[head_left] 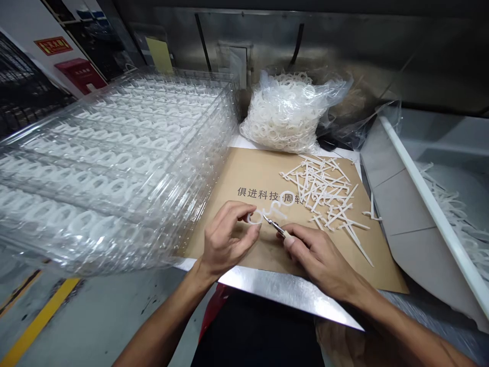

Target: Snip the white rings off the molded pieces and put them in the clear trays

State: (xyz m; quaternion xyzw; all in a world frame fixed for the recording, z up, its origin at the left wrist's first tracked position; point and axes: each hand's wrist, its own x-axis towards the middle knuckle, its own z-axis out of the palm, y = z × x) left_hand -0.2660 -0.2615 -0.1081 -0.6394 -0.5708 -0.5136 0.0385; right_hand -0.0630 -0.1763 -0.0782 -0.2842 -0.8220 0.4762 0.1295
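Note:
A white plastic moulding (275, 208), two rings joined by a short branched runner, is pinched by one ring between the thumb and fingers of my left hand (229, 232). My right hand (319, 255) is closed around the handle of a scalpel-like craft knife (274, 224). The blade points up and left, close to where the held ring meets the runner; whether it touches the plastic I cannot tell. Both hands are above the front part of a brown cardboard sheet (244, 171). To the right of the moulding lies a loose heap of thin white runner pieces (324, 188).
Stacked clear plastic trays (126, 158) filled with rows of white rings stand on the left. A clear bag (282, 114) of white rings sits behind the cardboard. At right is a white bin (424, 188) with more white pieces inside. The metal table edge (282, 290) runs in front.

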